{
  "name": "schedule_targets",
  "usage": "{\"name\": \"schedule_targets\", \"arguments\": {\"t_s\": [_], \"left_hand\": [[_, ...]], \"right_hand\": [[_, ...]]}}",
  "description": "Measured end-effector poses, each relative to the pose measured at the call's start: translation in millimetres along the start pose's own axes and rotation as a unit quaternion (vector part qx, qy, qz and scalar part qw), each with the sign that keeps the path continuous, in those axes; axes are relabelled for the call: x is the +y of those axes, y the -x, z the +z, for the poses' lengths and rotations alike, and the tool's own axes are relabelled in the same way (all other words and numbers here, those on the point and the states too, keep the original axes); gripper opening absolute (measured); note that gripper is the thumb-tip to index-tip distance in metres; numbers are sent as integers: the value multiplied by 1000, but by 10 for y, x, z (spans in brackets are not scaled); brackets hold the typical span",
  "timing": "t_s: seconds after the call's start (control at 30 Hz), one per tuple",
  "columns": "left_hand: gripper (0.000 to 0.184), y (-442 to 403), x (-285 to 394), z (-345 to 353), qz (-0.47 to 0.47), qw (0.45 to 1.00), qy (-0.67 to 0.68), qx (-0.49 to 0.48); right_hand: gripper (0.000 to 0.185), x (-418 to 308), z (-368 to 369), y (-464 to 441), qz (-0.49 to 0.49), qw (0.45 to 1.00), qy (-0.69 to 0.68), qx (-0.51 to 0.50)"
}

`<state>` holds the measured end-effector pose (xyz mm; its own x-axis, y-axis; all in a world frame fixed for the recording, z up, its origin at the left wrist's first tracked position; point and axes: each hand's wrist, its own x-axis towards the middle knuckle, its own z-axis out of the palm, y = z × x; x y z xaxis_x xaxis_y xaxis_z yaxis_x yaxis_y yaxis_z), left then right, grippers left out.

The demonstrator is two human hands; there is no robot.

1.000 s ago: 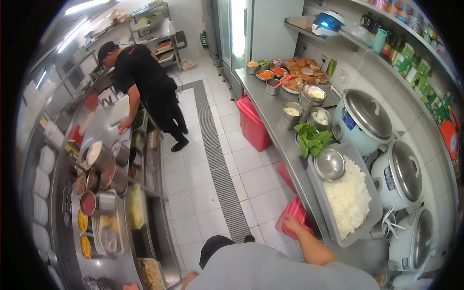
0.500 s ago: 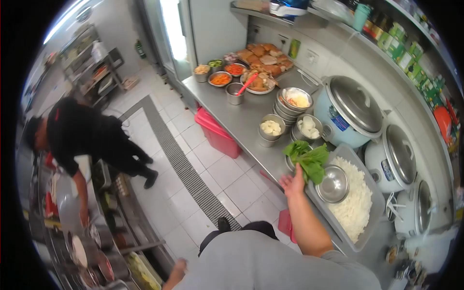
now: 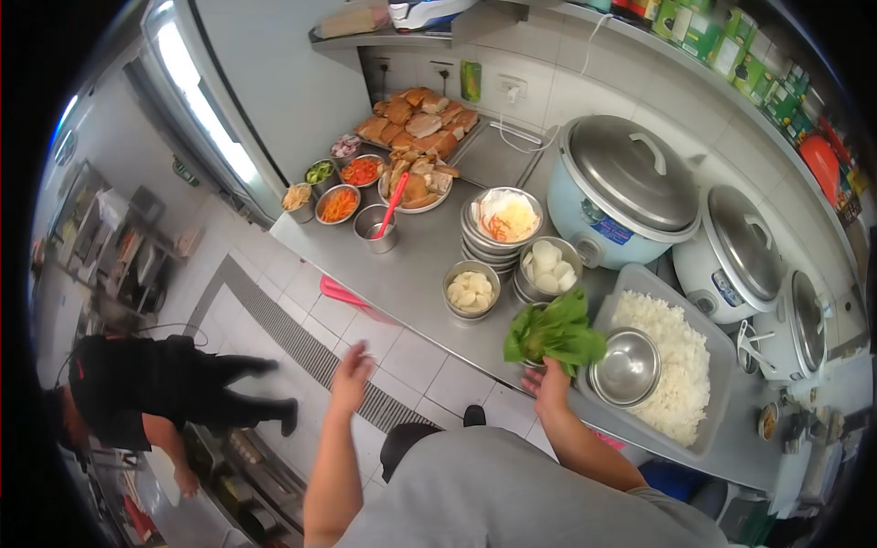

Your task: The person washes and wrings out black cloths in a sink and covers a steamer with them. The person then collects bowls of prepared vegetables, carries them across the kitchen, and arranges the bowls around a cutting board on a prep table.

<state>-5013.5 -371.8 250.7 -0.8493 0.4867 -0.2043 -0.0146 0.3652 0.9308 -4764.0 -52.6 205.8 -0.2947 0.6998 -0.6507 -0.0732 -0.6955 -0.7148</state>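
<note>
My right hand (image 3: 548, 391) is at the counter's front edge, its fingers loosely apart. Its fingertips are against or just below a bunch of leafy greens (image 3: 554, 331); whether they touch is unclear. Most of what supports the greens is hidden under the leaves. Just right of them, an empty metal bowl (image 3: 625, 366) rests on white rice (image 3: 671, 370) in a grey plastic tub (image 3: 715, 416). My left hand (image 3: 351, 376) is raised above the floor in front of the counter, slightly blurred, fingers extended and holding nothing. Behind the greens are bowls of pale slices (image 3: 471, 292) and white pieces (image 3: 549, 267).
Stacked bowls (image 3: 501, 217), a cup with a red-handled utensil (image 3: 375, 228) and browned meat pieces (image 3: 420, 123) stand along the steel counter (image 3: 315, 239). Several rice cookers (image 3: 630, 187) line the wall. A person in black (image 3: 137, 384) works at the opposite counter on the left.
My view has shifted closer to the counter. My left hand has risen from low beside my body to in front of it. My right hand stays by the greens.
</note>
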Motion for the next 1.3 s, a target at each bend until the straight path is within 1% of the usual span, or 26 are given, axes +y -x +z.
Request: {"name": "schedule_targets", "arguments": {"t_s": [0.03, 0.1, 0.13, 0.17, 0.2, 0.23, 0.27, 0.3, 0.33, 0.37, 0.43, 0.47, 0.53, 0.57, 0.63, 0.77, 0.83, 0.87, 0.97, 1.07, 1.1, 1.13, 1.17, 1.2, 1.27, 1.3], "left_hand": [[56, -21, 158, 251, 2, 998, -4, -68], [63, -142, 202, 633, 8, 989, 33, -146], [63, -226, 220, 743, 9, 987, 33, -154], [66, -332, 246, 828, 16, 983, 43, -178], [68, -457, 273, 890, 23, 978, 52, -202], [68, -612, 299, 930, 25, 975, 50, -213], [69, -790, 345, 959, 27, 977, 41, -206], [69, -956, 390, 998, 29, 979, 32, -201], [74, -1120, 445, 1056, 7, 981, 30, -190], [74, -1271, 529, 1112, 10, 978, 28, -207], [76, -1515, 667, 1217, -64, 971, 38, -225], [76, -1617, 669, 1262, -59, 968, 36, -243], [63, -1801, 626, 1354, -21, 959, -28, -283], [63, -1855, 629, 1372, -18, 954, -30, -299], [48, -1898, 618, 1412, -89, 958, 13, -271], [44, -2045, 545, 1287, -117, 946, 20, -302], [44, -2107, 587, 1176, -84, 937, -13, -339], [43, -2106, 645, 1125, -73, 937, -36, -338], [41, -2082, 833, 962, -72, 929, -57, -358], [38, -2109, 840, 921, -58, 926, -78, -366], [38, -2087, 853, 945, -54, 927, -78, -363], [37, -2052, 863, 981, -32, 932, -105, -346], [37, -2024, 877, 1008, -10, 935, -133, -328], [37, -2022, 837, 1065, -9, 937, -133, -323], [39, -1964, 784, 1178, 96, 929, -188, -303], [39, -1913, 799, 1223, 94, 931, -189, -298]], "right_hand": [[37, -39, 22, 28, -14, 1000, 14, 9], [36, -12, -25, -64, -23, 999, 43, 12], [35, -4, -49, -121, -30, 997, 74, 7], [35, -76, -35, -88, -33, 997, 69, 15], [36, -197, 10, 15, -40, 994, 97, -9], [37, -270, 51, 60, -46, 991, 125, -30], [37, -298, 61, 31, -47, 992, 117, -19], [37, -325, 43, 9, -47, 989, 135, -35], [38, -326, 45, 9, -47, 986, 153, -49], [38, -309, 56, 17, -51, 988, 144, -34], [39, -268, 75, 29, -42, 988, 148, -4], [39, -223, 88, 20, -47, 989, 140, 11], [40, -94, 114, 31, -43, 992, 116, 18], [40, -68, 171, 84, -46, 993, 108, 33], [41, -30, 319, 228, -34, 995, 72, 57], [42, 150, 442, 355, -66, 994, 6, 91], [44, 198, 473, 395, -57, 994, -18, 90], [44, 236, 460, 408, -58, 994, -24, 93], [41, 297, 423, 449, -42, 994, -51, 88], [37, 266, 375, 531, -40, 993, -41, 106], [36, 233, 342, 561, -53, 993, -5, 110], [36, 190, 306, 585, -67, 991, 32, 113], [36, 153, 280, 606, -69, 991, 33, 107], [35, 121, 240, 632, -77, 990, 45, 114], [34, 49, 142, 677, -87, 988, 55, 115], [34, 27, 80, 670, -86, 989, 57, 110]]}}
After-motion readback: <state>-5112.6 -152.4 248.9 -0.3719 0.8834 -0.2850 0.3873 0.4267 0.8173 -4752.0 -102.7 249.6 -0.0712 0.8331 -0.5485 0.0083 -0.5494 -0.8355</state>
